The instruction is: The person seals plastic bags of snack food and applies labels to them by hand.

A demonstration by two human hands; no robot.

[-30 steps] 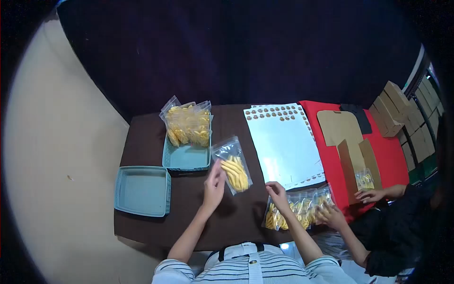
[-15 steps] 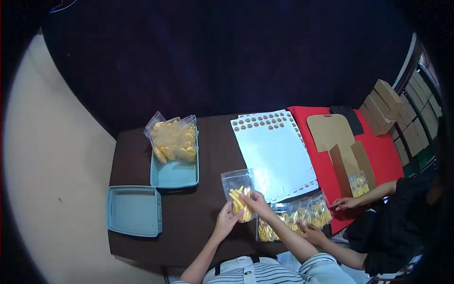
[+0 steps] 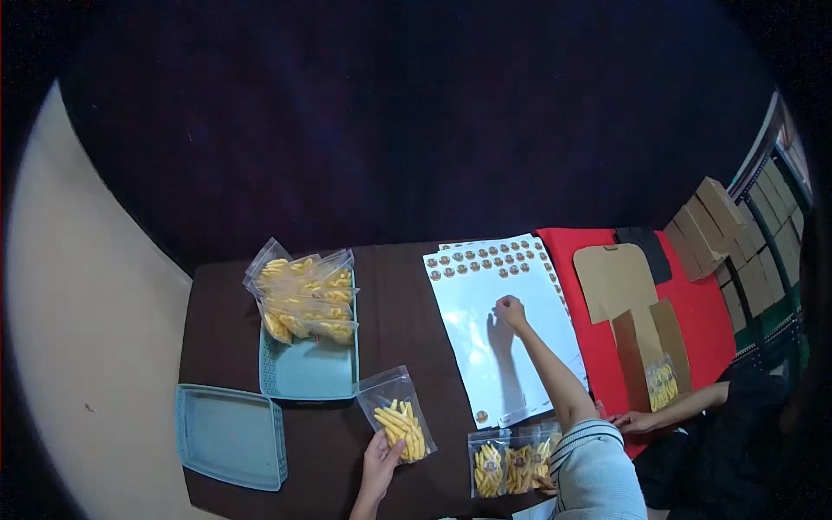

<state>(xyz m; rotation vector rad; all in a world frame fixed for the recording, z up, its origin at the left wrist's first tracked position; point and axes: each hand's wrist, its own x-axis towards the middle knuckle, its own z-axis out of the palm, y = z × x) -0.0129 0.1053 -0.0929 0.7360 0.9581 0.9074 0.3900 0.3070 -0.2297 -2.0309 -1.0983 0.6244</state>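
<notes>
My left hand (image 3: 380, 459) pinches the lower left side of a clear bag of yellow sticks (image 3: 406, 423), held over the dark table. My right hand (image 3: 511, 310) is stretched over the white sticker sheet (image 3: 485, 347), its fingers closed together; whether anything small is between them cannot be made out. Rows of round brown stickers lie along the sheet's top and right edges. Filled bags (image 3: 507, 468) stand side by side at the sheet's near edge, partly behind my right sleeve.
A blue basket (image 3: 312, 373) piled with filled bags (image 3: 303, 295) stands left, with another blue basket (image 3: 230, 433) nearer. At right, a co-worker's hand (image 3: 637, 423) is beside an open cardboard box (image 3: 633, 347) on red cloth (image 3: 702, 321). Cartons (image 3: 715, 217) are stacked behind.
My right hand has left the bag and moved up over the sticker sheet. My left hand still holds the bag, now lower and further left. The view has tilted upward.
</notes>
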